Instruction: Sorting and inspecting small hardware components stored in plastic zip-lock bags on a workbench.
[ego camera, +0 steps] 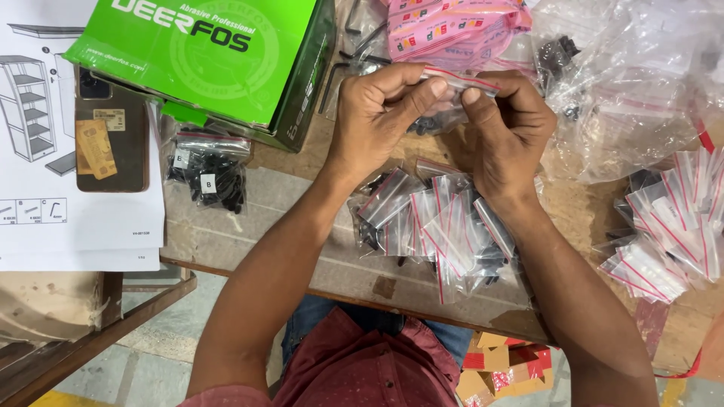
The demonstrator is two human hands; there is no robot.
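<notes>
Left hand (373,120) and right hand (509,132) raised together over counter (226,234) middle, toward far edge. Both grips narrow, pinching red-striped seal of small clear zip bag (451,94); dark screws hang in bag bottom between hands. Below wrists, near front edge: pile of filled zip bags (437,234). Right edge: second pile of zip bags (675,226). Left of hands: green cardboard box (219,60), labelled bags of black screws (207,169) just beside it, phone (113,139) lying on assembly instruction sheet (68,218) at left edge.
</notes>
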